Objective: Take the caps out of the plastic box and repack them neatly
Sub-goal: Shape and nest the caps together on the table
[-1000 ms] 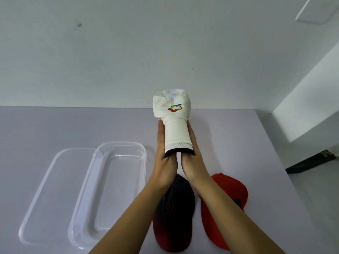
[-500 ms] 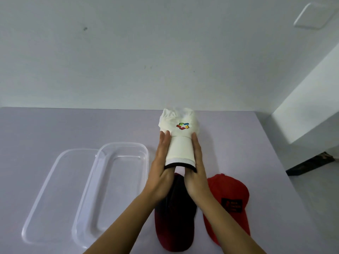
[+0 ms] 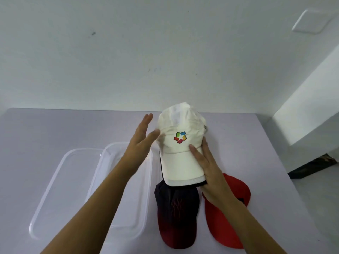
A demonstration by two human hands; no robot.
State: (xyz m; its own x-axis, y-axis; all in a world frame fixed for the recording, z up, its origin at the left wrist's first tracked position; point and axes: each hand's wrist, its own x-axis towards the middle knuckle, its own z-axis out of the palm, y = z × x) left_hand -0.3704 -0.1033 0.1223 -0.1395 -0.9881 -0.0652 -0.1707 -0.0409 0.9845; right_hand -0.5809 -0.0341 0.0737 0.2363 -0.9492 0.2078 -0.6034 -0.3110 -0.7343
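A white cap (image 3: pixel 180 158) with a coloured logo sits just beyond a black-and-red cap (image 3: pixel 176 215), its brim overlapping that cap's far end. My right hand (image 3: pixel 209 171) grips the brim's right edge, thumb on top near the logo. With fingers straight, my left hand (image 3: pixel 141 142) is beside the crown's left side, its thumb touching the fabric. A red cap (image 3: pixel 225 222) lies right of the dark one, partly under my right forearm. The clear plastic box (image 3: pixel 145 208) stands to the left, nothing in it.
The box's clear lid (image 3: pixel 55 180) lies flat left of the box. The lilac table (image 3: pixel 55 129) meets a white wall at the back. Its right edge drops to the floor, where a dark object (image 3: pixel 315 165) lies.
The white cap came down from upright in both hands onto the table. My left hand let go of the brim and opened beside the crown; the brim has spread flat.
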